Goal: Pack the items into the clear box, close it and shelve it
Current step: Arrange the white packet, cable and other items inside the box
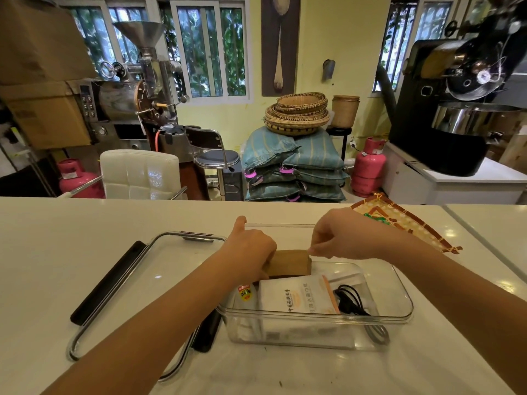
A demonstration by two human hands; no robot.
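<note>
I look down at a white table with a clear box in front of me, open at the top. Both my hands are over the far end of the box, holding a brown packet between them. The packet's long axis runs left to right, across the box, while the box itself runs lengthwise away from me and a little to the right. My left hand is wrapped around the packet's left end, thumb raised, fingers curled under where I cannot see them. My right hand pinches the packet's upper right corner with fingertips. The packet sits about at the level of the rim, and I think it is not yet resting on the bottom, though the clear walls make this hard to judge. Nearer to me in the box lie a white pouch with printed characters, a black cable to its right, and a small packet with a red and yellow label to its left. The lid, clear with dark clips, lies flat on the table to the left of the box, just beside it and closer to my left hand. A woven mat lies beyond my right arm.
</note>
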